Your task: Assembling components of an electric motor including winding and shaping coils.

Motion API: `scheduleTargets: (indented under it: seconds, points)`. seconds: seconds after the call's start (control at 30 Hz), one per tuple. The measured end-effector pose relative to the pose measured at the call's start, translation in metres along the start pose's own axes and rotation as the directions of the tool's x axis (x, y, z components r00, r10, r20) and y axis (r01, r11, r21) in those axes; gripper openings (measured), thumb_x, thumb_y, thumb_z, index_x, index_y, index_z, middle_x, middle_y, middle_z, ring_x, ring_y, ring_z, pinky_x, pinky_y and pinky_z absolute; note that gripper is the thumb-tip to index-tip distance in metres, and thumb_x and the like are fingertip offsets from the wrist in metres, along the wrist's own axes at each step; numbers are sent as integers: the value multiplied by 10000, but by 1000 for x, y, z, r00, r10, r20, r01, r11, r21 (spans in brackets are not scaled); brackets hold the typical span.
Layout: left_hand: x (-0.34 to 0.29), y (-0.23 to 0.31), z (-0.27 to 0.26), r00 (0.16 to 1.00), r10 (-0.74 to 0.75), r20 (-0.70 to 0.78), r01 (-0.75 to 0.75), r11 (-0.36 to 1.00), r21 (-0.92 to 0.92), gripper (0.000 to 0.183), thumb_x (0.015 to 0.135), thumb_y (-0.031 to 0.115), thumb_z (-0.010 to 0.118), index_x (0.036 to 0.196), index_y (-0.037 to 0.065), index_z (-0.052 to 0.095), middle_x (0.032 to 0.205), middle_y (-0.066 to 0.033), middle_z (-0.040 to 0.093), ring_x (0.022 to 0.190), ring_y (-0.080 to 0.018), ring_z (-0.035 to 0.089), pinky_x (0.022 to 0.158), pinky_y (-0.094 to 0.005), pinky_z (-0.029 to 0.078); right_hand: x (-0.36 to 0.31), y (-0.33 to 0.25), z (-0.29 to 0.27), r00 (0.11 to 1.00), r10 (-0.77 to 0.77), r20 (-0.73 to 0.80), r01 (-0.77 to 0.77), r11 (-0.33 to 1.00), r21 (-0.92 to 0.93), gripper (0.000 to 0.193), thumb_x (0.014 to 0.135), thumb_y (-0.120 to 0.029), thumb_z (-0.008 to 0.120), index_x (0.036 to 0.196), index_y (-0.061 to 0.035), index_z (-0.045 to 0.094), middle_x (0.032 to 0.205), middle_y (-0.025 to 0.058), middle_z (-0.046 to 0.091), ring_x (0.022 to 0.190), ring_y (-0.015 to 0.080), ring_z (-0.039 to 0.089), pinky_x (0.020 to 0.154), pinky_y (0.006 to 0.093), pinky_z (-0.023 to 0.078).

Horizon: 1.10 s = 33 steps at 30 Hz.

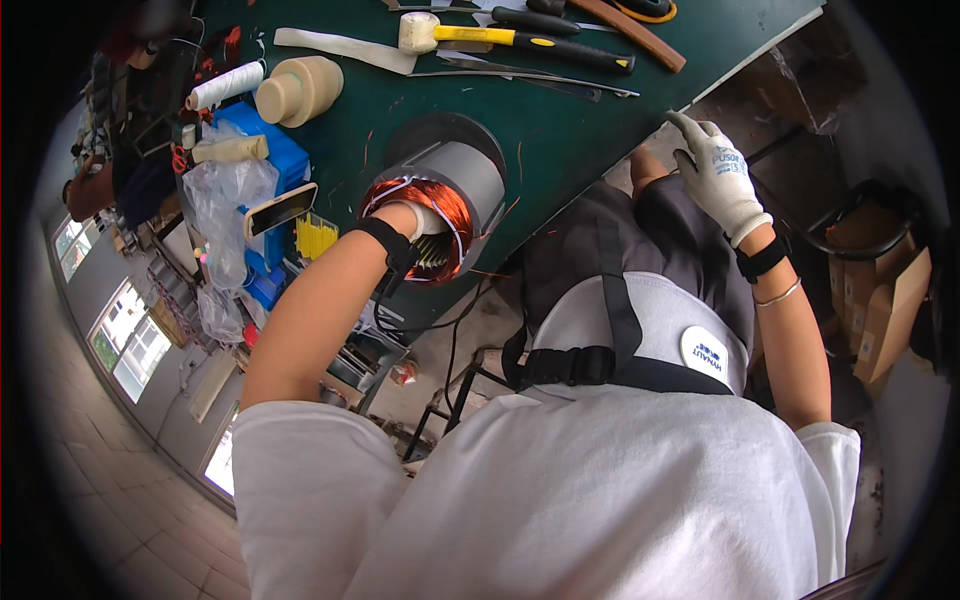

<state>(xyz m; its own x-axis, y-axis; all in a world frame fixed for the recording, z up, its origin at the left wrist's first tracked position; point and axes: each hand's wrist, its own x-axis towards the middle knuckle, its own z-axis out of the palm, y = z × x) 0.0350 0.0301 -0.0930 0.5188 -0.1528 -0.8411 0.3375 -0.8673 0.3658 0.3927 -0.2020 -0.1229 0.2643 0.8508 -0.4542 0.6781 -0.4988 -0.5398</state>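
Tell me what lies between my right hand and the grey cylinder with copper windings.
In the head view, green tabletop with thin orange scraps lies beside the grey cylinder, then dark clothing, up to the right hand.

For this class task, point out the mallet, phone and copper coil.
Mallet (486, 36): head view, on the yellow part of its handle.
Phone (281, 210): head view, on its dark face.
Copper coil (453, 205): head view, on its ring's right side.

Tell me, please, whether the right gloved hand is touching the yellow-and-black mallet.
Apart: the head view shows a strip of green tabletop between the right hand and the mallet.
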Motion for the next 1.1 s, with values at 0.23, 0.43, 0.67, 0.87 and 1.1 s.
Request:
scheduleTargets:
  seconds: [0.23, 0.43, 0.67, 0.87, 1.1]
  points:
    - [-11, -2, 14, 999, 31, 41, -32, 999, 25, 232, 865, 167, 566, 1004, 63, 721, 1044, -195, 702, 947, -336, 689, 867, -428, 534, -2, 0, 5, 999, 3, 48, -1, 1000, -29, 473, 909, -159, 613, 1378, -144, 552, 1183, 215, 635, 1048, 415, 641, 892, 468, 527]
    - [-54, 35, -31, 991, -135, -2, 132, 971, -201, 306, 873, 104, 531, 1135, 46, 677, 1144, -202, 678, 1062, -351, 656, 934, -441, 509, 1, -1, 2, 996, -15, 84, 20, 998, -57, 469, 920, -177, 607, 1384, -144, 545, 1177, 220, 637, 1039, 419, 646, 890, 475, 527]
    - [-161, 105, -39, 673, -511, -535, 111, 785, -610, 265, 879, -25, 518, 1109, 17, 642, 1156, -162, 646, 1114, -338, 607, 985, -416, 466, 7, -25, -13, 984, -127, 126, 140, 985, -104, 485, 905, -122, 614, 1384, -120, 537, 1155, 218, 642, 1023, 412, 649, 887, 475, 530]
    - [-116, 101, 32, 110, -836, -538, 129, 549, -826, 545, 880, 133, 682, 1370, 5, 479, 1336, -235, 541, 1259, -389, 531, 1072, -448, 422, 17, -92, -35, 925, -311, 217, 307, 950, 53, 436, 869, -87, 624, 1303, -64, 585, 1068, 219, 648, 985, 429, 641, 862, 464, 531]
    - [-61, 112, 60, -10, -927, -376, -118, 374, -920, 621, 906, 150, 589, 1475, 28, 370, 1405, -242, 525, 1258, -406, 549, 1052, -454, 461, 24, -228, -20, 747, -640, 179, 641, 765, 60, 517, 811, -284, 756, 1255, -60, 611, 1143, 192, 635, 1077, 393, 604, 917, 466, 498]
